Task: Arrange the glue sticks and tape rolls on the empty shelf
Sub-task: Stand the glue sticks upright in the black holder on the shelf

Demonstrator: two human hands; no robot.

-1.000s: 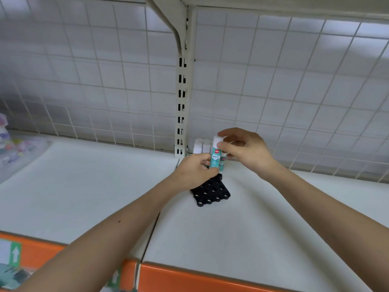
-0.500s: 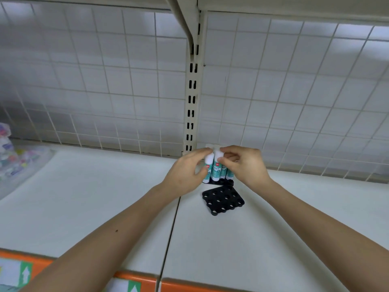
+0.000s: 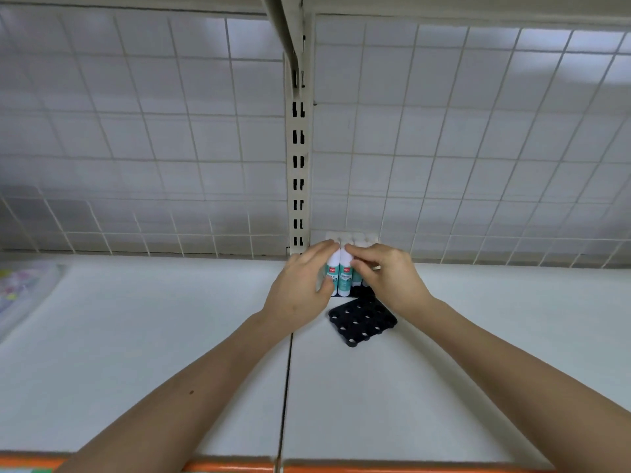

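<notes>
Several white and teal glue sticks [image 3: 344, 275] stand upright in a cluster at the back of the white shelf [image 3: 170, 336], against the wire grid wall. My left hand [image 3: 300, 288] cups the cluster from the left, fingertips on a cap. From the right, my right hand [image 3: 386, 274] pinches the tops of the front sticks. A black holder tray [image 3: 362, 320] with round holes lies empty just in front of the sticks. More white caps [image 3: 355, 237] show behind the hands. No tape rolls are in view.
A slotted upright post [image 3: 298, 158] rises behind the sticks. A seam [image 3: 286, 377] splits the shelf into two boards. A clear bag of colourful items [image 3: 20, 288] lies at the far left. The orange shelf edge [image 3: 239, 467] runs along the bottom.
Both hands have carried the held glue stick back and down into the cluster by the wall. The view has moved closer and tilted up.
</notes>
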